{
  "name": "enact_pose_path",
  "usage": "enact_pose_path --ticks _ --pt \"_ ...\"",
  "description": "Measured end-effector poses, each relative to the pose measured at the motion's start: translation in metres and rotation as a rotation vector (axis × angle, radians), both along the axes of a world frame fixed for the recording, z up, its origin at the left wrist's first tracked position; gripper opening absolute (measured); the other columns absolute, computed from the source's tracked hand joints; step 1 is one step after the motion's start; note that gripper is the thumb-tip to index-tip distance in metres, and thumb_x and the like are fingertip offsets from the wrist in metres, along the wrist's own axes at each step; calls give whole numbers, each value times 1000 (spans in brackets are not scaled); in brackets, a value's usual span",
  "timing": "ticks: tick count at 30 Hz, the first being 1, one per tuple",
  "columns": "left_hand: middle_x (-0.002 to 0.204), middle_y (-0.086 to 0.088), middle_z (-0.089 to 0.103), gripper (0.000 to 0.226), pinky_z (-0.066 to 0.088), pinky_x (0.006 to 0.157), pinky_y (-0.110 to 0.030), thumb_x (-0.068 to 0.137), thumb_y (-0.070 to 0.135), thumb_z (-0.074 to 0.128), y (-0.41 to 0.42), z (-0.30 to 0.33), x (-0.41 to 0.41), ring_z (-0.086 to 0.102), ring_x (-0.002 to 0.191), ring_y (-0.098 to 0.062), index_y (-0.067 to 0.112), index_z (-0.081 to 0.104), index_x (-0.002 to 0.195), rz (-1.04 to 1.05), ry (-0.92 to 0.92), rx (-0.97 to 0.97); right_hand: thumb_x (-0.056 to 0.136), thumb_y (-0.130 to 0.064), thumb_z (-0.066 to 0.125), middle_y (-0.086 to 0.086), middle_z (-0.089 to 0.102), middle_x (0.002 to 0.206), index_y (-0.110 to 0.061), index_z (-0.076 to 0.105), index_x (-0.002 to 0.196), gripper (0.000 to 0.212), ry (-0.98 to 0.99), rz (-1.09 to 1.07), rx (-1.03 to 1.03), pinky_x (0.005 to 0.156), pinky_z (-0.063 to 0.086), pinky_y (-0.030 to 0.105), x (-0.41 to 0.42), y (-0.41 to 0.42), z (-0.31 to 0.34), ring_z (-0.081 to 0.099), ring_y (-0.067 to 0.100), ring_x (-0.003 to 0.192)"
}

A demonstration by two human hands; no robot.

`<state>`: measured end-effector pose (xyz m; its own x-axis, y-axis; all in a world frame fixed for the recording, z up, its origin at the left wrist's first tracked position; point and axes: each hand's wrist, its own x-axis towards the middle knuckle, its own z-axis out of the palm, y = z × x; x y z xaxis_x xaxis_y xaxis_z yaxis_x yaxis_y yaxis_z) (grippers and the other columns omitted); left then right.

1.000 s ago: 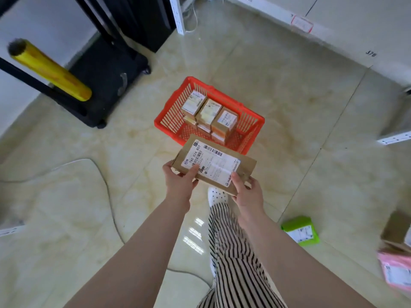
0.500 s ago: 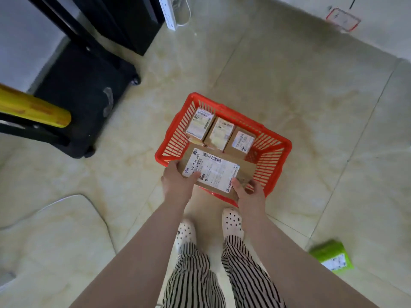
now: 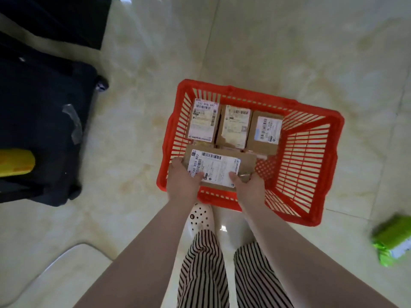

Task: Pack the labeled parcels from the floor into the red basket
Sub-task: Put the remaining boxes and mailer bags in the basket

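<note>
Both hands, left hand and right hand, pinch the parcel over the basket — lower it flat (label up) beside the boxes.

Bare forearms, no sleeves showing — the hands wear nothing either. Trousers are white with thin black stripes. One white clog shows, dotted with dark holes.

Three labelled cardboard boxes stand side by side along the far wall inside the red slatted plastic basket; a flat brown labelled cardboard parcel sits before them.
</note>
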<state>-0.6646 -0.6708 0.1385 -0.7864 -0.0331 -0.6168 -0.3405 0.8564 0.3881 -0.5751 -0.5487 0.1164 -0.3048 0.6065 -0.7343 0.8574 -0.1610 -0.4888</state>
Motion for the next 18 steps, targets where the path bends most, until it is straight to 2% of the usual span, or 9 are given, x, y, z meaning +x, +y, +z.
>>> enact_pose_path --ticks 3,6,7,10,12,18 --pt "124 -10 60 59 51 91 -41 79 23 76 -6 -27 -3 60 113 -28 7 45 126 -56 -33 -17 80 -34 74 5 73 104 -7 67 109 40 -21 -5 7 86 56 42 -2 -7 -21 69 23 92" --pt "128 -8 58 62 49 98 -42 80 22 74 -7 -41 -2 56 119 -27 8 43 133 -120 -47 -20 67 -58 68 5 70 108 -13 65 112 64 -60 -8 17 90 53 45 -2 -12 -36 65 26 101" --pt "130 -9 55 65 48 100 -43 81 22 73 -7 -43 -2 54 121 -27 8 41 136 -139 -49 -24 66 -60 67 4 70 109 -15 64 113 65 -65 -10 -3 90 53 46 -3 -12 -40 65 25 102" --pt "139 -15 47 71 42 106 -45 85 23 67 -8 -44 -3 46 129 -31 4 33 144 -176 -42 -48 81 -42 70 3 69 109 -14 61 117 47 -102 12 -62 89 54 44 -8 -11 -39 66 24 99" --pt "140 -16 45 68 41 107 -43 88 25 64 -7 -41 -3 44 130 -32 3 33 144 -165 -61 -56 84 -41 67 5 68 107 -13 60 117 43 -112 20 -72 85 54 42 -13 -9 -34 66 25 95" --pt "132 -11 54 55 44 95 -35 88 27 64 5 -28 -6 52 123 -29 7 45 135 -126 -65 -19 89 -35 64 3 71 104 -15 64 115 33 -58 -8 -158 84 57 43 -12 -2 -21 68 22 91"
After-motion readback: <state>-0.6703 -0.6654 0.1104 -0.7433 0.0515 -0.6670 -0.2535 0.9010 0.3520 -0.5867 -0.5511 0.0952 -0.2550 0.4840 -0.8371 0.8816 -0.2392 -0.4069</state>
